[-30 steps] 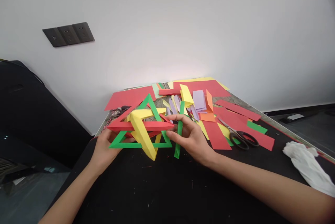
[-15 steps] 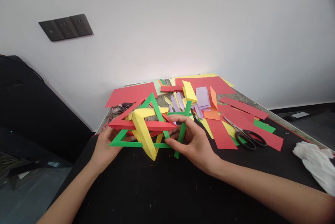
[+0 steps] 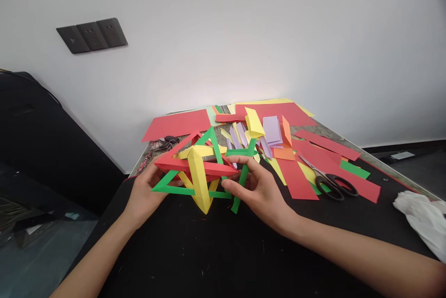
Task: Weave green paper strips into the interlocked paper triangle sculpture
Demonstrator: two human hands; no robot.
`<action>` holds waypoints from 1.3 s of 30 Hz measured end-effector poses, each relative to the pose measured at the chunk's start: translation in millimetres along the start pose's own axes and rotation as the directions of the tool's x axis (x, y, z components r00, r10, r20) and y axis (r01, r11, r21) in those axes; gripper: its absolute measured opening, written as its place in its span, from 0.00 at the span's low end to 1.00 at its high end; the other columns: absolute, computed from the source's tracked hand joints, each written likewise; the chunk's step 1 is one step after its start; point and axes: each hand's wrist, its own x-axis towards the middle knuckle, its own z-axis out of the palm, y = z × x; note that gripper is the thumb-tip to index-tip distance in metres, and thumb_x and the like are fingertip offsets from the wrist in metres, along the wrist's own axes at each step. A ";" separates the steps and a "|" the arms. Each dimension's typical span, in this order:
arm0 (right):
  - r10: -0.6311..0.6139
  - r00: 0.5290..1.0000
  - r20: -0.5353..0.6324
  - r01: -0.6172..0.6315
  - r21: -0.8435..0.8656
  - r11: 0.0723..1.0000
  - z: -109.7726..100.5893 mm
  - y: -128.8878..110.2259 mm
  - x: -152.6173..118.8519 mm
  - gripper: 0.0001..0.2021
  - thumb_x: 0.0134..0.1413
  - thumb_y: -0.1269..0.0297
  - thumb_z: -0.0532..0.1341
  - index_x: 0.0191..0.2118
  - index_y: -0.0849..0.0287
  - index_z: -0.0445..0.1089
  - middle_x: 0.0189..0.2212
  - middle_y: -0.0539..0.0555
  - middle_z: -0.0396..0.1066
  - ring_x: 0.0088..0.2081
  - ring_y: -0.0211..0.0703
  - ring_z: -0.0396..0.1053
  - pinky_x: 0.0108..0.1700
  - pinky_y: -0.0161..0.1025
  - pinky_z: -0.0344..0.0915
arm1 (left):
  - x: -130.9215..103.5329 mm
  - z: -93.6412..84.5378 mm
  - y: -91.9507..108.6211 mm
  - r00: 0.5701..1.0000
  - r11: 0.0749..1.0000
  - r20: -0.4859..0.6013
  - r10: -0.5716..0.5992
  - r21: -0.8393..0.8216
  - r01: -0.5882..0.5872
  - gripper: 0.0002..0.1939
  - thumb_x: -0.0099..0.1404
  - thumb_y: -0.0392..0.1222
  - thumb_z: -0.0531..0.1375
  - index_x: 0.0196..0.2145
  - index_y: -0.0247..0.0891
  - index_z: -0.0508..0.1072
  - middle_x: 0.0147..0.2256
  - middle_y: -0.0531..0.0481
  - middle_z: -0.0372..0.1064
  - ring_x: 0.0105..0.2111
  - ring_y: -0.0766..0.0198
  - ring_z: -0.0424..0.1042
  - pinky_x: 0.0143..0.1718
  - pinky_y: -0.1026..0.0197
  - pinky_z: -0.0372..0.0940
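Between my two hands is a paper model (image 3: 199,177) made of interlocked red, yellow and green folded strips, which form open triangles. My left hand (image 3: 141,194) grips its left side from behind, with the fingertips hidden by the paper. My right hand (image 3: 258,185) pinches the right corner, thumb in front and index finger over the top. A long green strip (image 3: 244,175) stands slanted by the right fingers, with its lower end hanging below the thumb. Another green piece (image 3: 240,152) crosses near its top.
Black-handled scissors (image 3: 331,184) lie on red paper strips (image 3: 301,179) at the right. Folded yellow paper (image 3: 254,123), purple slips (image 3: 272,130) and red sheets (image 3: 177,125) cover the table's back. A crumpled white tissue (image 3: 420,219) is at far right; a black mat (image 3: 223,256) lies in front.
The paper model has turned slightly and shifted a little right, its yellow strip now more upright. Both hands keep their hold. The whole view has moved slightly.
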 end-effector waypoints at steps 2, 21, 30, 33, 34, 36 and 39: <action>0.011 1.000 -0.026 -0.012 -0.060 0.998 -0.1 -0.9 0.0 0.23 0.51 0.50 0.66 0.50 0.53 0.65 0.25 0.47 0.68 0.25 0.38 0.64 0.24 0.35 0.62 | -0.2 -0.5 -1.6 1.000 1.000 0.010 0.010 -0.004 -0.010 0.29 0.48 0.45 0.72 0.49 0.45 0.74 0.53 0.47 0.71 0.51 0.44 0.73 0.45 0.50 0.76; 0.029 0.998 -0.046 -0.034 -0.105 0.994 1.0 -3.1 -0.4 0.24 0.47 0.52 0.68 0.48 0.55 0.66 0.32 0.49 0.69 0.26 0.35 0.62 0.25 0.33 0.63 | -3.2 -1.9 -3.2 0.998 0.999 0.042 0.039 0.005 -0.039 0.28 0.51 0.45 0.70 0.51 0.47 0.72 0.55 0.49 0.69 0.54 0.45 0.70 0.50 0.47 0.73; 0.017 1.000 -0.022 -0.019 -0.064 0.998 -0.1 -2.4 0.8 0.24 0.45 0.57 0.69 0.48 0.56 0.65 0.39 0.52 0.71 0.33 0.40 0.72 0.32 0.37 0.71 | -2.9 -1.0 -2.0 1.000 0.999 0.003 0.018 0.038 -0.018 0.30 0.50 0.49 0.70 0.51 0.44 0.71 0.56 0.47 0.68 0.50 0.46 0.73 0.48 0.48 0.74; 0.017 1.000 -0.024 -0.019 -0.079 0.997 -2.5 4.7 4.1 0.21 0.48 0.57 0.67 0.48 0.55 0.65 0.39 0.52 0.72 0.35 0.44 0.73 0.36 0.41 0.73 | -3.4 -0.8 -1.9 1.000 0.999 0.002 0.008 0.048 -0.008 0.30 0.51 0.50 0.69 0.51 0.43 0.71 0.57 0.46 0.67 0.51 0.45 0.72 0.49 0.47 0.74; 0.017 0.999 -0.029 -0.019 -0.094 0.995 -3.2 6.7 5.4 0.21 0.48 0.58 0.67 0.48 0.55 0.65 0.39 0.53 0.72 0.35 0.44 0.73 0.36 0.42 0.73 | -3.6 -0.9 -2.1 1.000 0.999 0.007 0.006 0.049 -0.007 0.30 0.52 0.50 0.69 0.51 0.43 0.71 0.57 0.45 0.66 0.52 0.45 0.71 0.49 0.46 0.73; 0.006 0.999 -0.039 -0.011 -0.126 0.992 -4.4 9.2 7.4 0.20 0.48 0.59 0.66 0.47 0.55 0.65 0.42 0.53 0.71 0.36 0.44 0.73 0.36 0.42 0.73 | -3.8 -1.3 -2.9 1.000 0.999 0.019 0.006 0.048 -0.007 0.30 0.53 0.50 0.69 0.53 0.42 0.70 0.57 0.45 0.66 0.55 0.44 0.69 0.52 0.45 0.71; -0.014 0.999 -0.051 0.005 -0.176 0.984 -5.3 8.9 8.9 0.18 0.49 0.59 0.66 0.46 0.55 0.66 0.46 0.54 0.70 0.34 0.42 0.72 0.35 0.41 0.72 | -3.8 -2.4 -5.3 0.999 0.998 0.046 0.029 0.052 -0.031 0.29 0.55 0.50 0.67 0.54 0.43 0.70 0.57 0.45 0.66 0.56 0.46 0.67 0.56 0.43 0.67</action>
